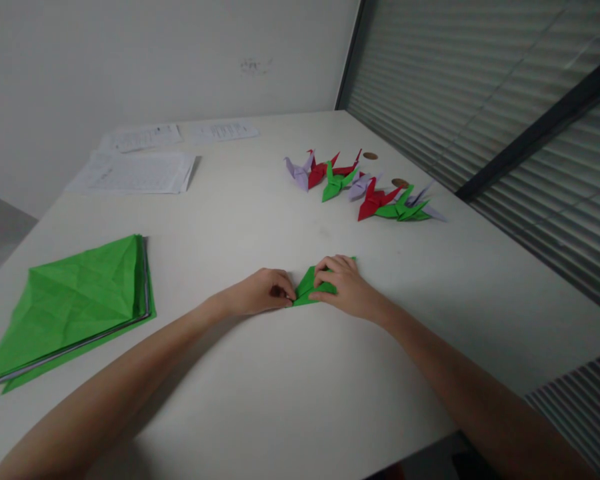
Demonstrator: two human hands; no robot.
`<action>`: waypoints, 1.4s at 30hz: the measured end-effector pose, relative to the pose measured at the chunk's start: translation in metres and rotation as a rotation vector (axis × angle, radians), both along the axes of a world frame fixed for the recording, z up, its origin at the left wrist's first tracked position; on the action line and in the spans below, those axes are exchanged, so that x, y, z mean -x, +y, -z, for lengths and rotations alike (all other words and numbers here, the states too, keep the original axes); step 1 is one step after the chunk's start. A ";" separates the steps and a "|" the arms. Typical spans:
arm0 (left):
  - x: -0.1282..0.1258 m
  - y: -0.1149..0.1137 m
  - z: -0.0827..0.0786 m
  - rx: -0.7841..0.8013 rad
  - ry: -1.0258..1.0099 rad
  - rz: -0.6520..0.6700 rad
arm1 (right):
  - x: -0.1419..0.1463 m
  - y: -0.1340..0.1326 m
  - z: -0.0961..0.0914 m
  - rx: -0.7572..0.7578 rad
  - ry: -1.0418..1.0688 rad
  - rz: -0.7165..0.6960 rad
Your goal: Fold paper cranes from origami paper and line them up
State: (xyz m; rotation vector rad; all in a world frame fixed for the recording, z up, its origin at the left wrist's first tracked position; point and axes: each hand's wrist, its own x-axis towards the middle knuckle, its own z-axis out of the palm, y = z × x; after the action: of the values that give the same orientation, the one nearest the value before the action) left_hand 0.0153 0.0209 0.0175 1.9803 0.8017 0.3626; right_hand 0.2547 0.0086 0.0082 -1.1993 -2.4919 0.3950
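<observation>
A partly folded piece of green origami paper lies on the white table between my hands, with a narrow point toward the left. My left hand pinches that left point between thumb and fingertips. Across the paper's right part rests my right hand, its fingers curled over the folds and its thumb at the near edge. Much of the right side is hidden under these fingers; only a small green tip shows beyond them.
A stack of green-topped paper sheets lies at the left. Several folded paper cranes in red, green and lilac stand at the back right. Printed papers lie at the back left. Window blinds border the table's right side.
</observation>
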 end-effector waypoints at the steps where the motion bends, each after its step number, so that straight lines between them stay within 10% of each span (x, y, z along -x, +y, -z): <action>1: 0.000 0.000 0.000 -0.017 0.003 0.003 | 0.000 0.000 0.000 0.005 0.001 0.002; 26: -0.003 -0.005 0.001 -0.211 0.033 0.050 | 0.013 -0.023 -0.029 -0.156 -0.120 -0.096; 42: -0.011 -0.022 -0.006 -0.262 0.236 -0.081 | -0.017 -0.004 -0.035 0.121 -0.110 0.069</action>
State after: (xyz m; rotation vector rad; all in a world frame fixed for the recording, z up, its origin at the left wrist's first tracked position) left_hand 0.0263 -0.0008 0.0234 2.2689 1.0293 0.2961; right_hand 0.2715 0.0049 0.0432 -1.3856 -2.5417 0.4798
